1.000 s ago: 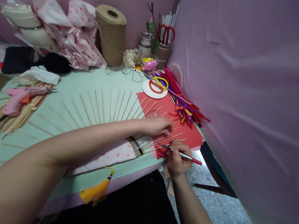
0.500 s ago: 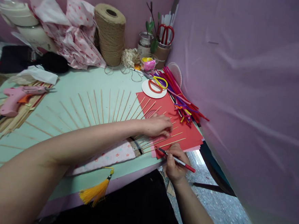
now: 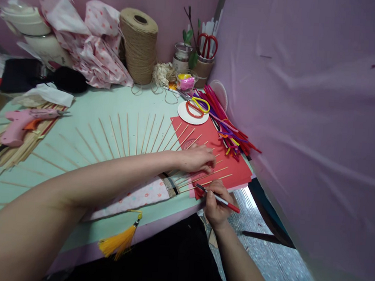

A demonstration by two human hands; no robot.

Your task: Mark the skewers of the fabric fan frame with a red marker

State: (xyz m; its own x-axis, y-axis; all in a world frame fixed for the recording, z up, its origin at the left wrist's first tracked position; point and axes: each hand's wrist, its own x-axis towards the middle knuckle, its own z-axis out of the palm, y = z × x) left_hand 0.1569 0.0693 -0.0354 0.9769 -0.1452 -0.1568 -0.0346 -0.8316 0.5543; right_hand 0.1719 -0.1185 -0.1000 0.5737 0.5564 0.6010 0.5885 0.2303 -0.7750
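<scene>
My right hand (image 3: 216,206) is closed around a red-and-white pen (image 3: 224,201), its dark tip pointing left at the near edge of the red paper (image 3: 237,167). With bent fingers, my left hand (image 3: 199,159) presses down on a pink see-through stencil ruler (image 3: 192,144) lying on that paper; the hand covers much of the ruler. Thin wooden sticks (image 3: 157,134) fan out over the table, and some cross the red paper beneath my hands. They spread from a fan with floral cloth (image 3: 141,196) and a dark band, partly hidden under my left forearm. A yellow tassel (image 3: 119,239) hangs at its near side.
Scissors (image 3: 200,106) lie on a white disc (image 3: 189,117) beside colourful pipe cleaners (image 3: 231,126). A pink glue gun (image 3: 21,124) rests on bundled sticks at the left. A twine spool (image 3: 138,47), crumpled cloth (image 3: 100,53) and a bottle (image 3: 42,38) stand along the back.
My right hand and the pen have shifted slightly left and up over the red paper's near edge. My left hand stays in place.
</scene>
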